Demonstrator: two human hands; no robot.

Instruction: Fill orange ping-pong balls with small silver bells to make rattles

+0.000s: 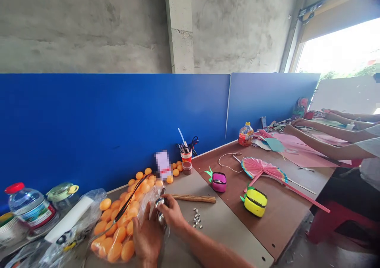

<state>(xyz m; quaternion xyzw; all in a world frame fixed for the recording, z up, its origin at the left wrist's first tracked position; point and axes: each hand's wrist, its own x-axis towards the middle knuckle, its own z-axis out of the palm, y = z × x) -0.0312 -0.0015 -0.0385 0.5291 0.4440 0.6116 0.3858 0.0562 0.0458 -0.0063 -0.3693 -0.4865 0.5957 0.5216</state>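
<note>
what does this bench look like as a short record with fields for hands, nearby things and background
left hand: raised by shiny silver pieces; grip unclear
right hand: fingers closed on one of those pieces
beside left hand: round orange balls, some under clear plastic
beside right hand: loose cluster of small silver beads; brown wooden stick
farther right: boxy magenta item with green leaves; boxy yellow item with green leaves; pink pleated fan
background: upright blue panel
others: bare arms, far right
</note>
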